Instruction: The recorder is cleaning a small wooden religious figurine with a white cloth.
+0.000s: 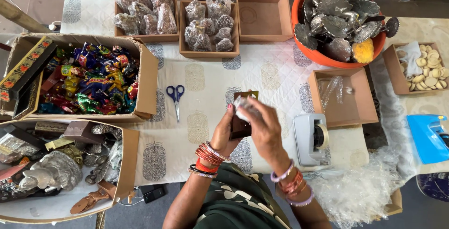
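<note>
My left hand [223, 133] grips a small dark brown box [241, 125] from the left side, holding it above the white patterned tablecloth [206, 77]. My right hand [264, 126] comes over the box from the right, its fingers pinching a crumpled piece of clear plastic wrap [244, 106] at the box's top. Both wrists wear several bangles.
Scissors [176, 95] lie left of the hands, a tape dispenser [312, 138] right. Cardboard boxes of colourful figurines [91, 79] and metal items [51, 170] stand at left. Brown trays of wrapped pieces [208, 23], an orange tub of metal leaves [336, 18], loose plastic [360, 194].
</note>
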